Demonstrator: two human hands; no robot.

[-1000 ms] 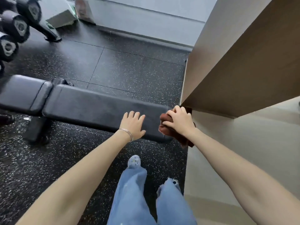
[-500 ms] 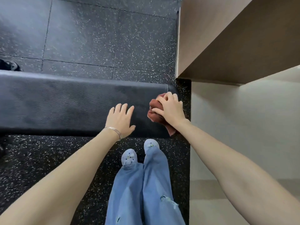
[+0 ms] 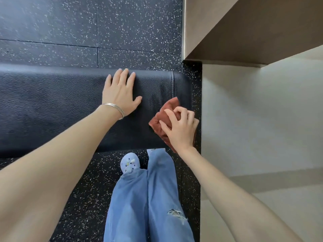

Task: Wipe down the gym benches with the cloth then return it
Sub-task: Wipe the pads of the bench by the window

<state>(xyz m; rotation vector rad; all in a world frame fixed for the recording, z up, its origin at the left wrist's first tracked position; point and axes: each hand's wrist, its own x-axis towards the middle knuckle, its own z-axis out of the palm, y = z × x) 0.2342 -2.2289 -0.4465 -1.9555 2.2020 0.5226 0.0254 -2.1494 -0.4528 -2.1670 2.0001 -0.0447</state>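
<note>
- Head view, looking down: bench (image 3: 52, 105) runs left to right, its end beside the wall (image 3: 262, 119).
- Left hand (image 3: 120, 96) lies flat on the pad, fingers straight, holding nothing; probably a brace for the lean.
- Right hand (image 3: 181, 131) curls its fingers into the cloth (image 3: 167, 110), pressing it on the bench's near right corner (bunched, likely for firmer rubbing).
- Judged mid-wipe; return not due.
</note>
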